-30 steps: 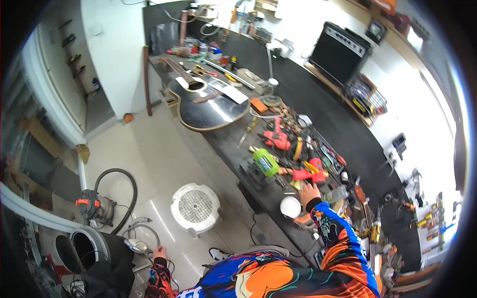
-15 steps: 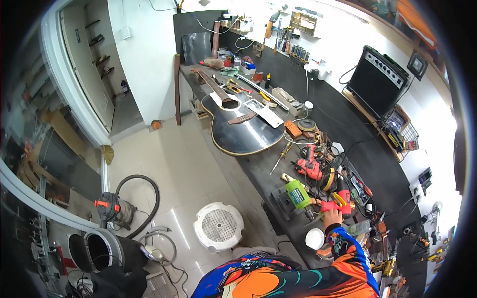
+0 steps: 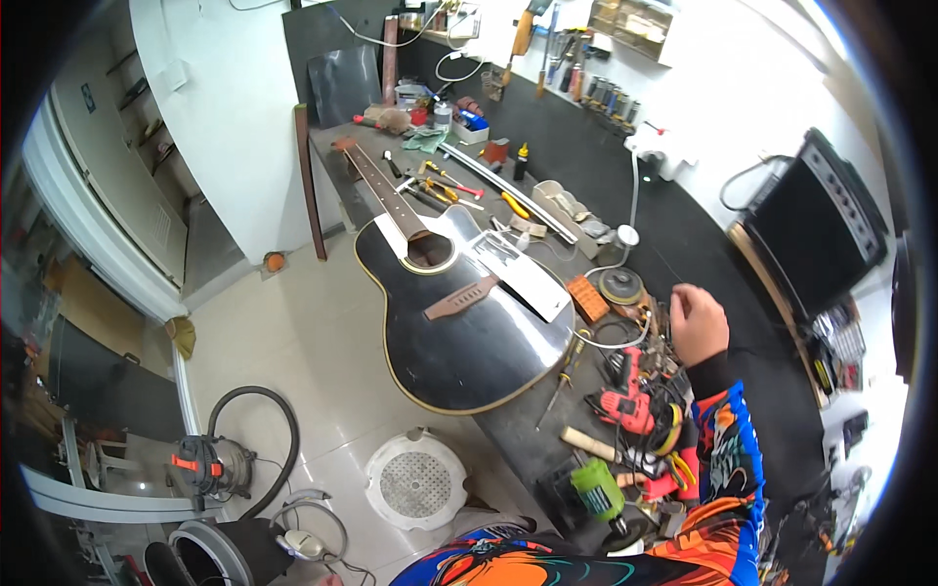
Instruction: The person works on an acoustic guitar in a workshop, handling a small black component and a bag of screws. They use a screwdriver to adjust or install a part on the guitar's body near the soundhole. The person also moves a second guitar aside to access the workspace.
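My right hand (image 3: 699, 322) hovers over the cluttered right part of the dark workbench (image 3: 528, 430), fingers curled, with nothing visible in it. It is nearest a coil of cable (image 3: 625, 337) and a round grey disc (image 3: 620, 285). A red power drill (image 3: 625, 405) lies just below the hand. A black acoustic guitar (image 3: 459, 342) lies face up on the bench to the left, neck pointing away. A white sheet (image 3: 528, 278) rests on its upper edge. My left hand is out of view.
A green power tool (image 3: 596, 488), a wooden handle (image 3: 591, 444) and an orange block (image 3: 588, 298) lie on the bench. A black amplifier (image 3: 816, 230) stands at right. On the floor are a white round stool (image 3: 415, 479) and a vacuum with hose (image 3: 210, 464).
My right hand has lifted off the red tools near the front of the bench and moved farther along it, toward the round disc. The view has swung closer to the guitar.
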`<move>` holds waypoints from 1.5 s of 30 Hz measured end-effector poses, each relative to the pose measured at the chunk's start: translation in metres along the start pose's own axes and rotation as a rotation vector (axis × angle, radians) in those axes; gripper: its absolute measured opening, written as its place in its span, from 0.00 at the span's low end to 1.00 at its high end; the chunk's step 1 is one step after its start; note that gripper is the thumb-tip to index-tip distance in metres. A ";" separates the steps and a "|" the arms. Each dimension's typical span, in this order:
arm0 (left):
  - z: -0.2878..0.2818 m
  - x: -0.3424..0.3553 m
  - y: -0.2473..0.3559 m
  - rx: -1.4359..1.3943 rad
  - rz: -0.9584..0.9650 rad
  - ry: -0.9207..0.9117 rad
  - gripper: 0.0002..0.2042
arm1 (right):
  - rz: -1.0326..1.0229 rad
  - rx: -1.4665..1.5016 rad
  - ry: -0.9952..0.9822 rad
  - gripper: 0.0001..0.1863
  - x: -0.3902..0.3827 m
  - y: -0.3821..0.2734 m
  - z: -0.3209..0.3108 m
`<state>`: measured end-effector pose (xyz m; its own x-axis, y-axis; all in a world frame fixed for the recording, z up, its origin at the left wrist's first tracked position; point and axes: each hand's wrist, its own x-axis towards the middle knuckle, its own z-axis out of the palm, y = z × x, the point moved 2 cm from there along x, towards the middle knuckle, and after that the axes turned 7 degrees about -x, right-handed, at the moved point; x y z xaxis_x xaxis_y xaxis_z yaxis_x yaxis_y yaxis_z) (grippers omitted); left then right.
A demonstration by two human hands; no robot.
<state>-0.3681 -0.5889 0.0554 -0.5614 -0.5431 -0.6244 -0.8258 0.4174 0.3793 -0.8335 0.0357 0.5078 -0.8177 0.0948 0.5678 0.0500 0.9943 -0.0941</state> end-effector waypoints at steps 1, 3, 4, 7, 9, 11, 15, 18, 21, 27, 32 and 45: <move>-0.005 0.011 0.001 -0.025 0.039 0.026 0.19 | -0.017 0.048 -0.028 0.05 0.023 -0.007 0.020; -0.028 0.012 0.054 -0.098 0.193 0.094 0.19 | -0.043 0.119 -0.034 0.05 0.057 -0.023 0.047; -0.053 -0.010 0.133 -0.115 0.305 0.096 0.18 | -0.016 0.110 -0.043 0.05 0.065 -0.026 0.059; -0.065 -0.012 0.177 -0.204 0.198 0.049 0.18 | -0.023 0.161 -0.135 0.06 0.084 -0.060 0.109; -0.070 -0.023 0.199 -0.148 0.252 -0.005 0.18 | -0.034 0.207 -0.192 0.07 0.085 -0.072 0.143; -0.064 -0.018 0.184 0.003 0.214 -0.077 0.17 | -0.047 0.188 -0.270 0.07 0.086 -0.087 0.156; -0.057 0.004 0.115 0.102 0.031 -0.170 0.18 | -0.050 0.266 -0.289 0.08 0.087 -0.120 0.172; -0.078 0.025 0.078 0.075 -0.026 -0.155 0.18 | -0.063 0.286 -0.281 0.09 0.094 -0.136 0.182; -0.099 0.047 0.060 0.014 -0.033 -0.113 0.18 | -0.056 0.280 -0.338 0.10 0.111 -0.150 0.208; -0.120 0.077 0.088 -0.071 -0.011 -0.079 0.19 | 0.023 0.165 -0.501 0.11 0.168 -0.195 0.290; -0.124 0.101 0.147 -0.074 -0.009 -0.105 0.19 | 0.072 0.146 -0.522 0.12 0.221 -0.222 0.415; -0.143 0.155 0.238 -0.030 -0.195 -0.124 0.20 | 0.136 0.031 -0.610 0.18 0.329 -0.309 0.609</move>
<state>-0.6598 -0.6774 0.1466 -0.3812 -0.5167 -0.7666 -0.9204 0.2902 0.2621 -1.4665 -0.2696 0.2257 -0.9859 0.1665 -0.0191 0.1673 0.9726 -0.1613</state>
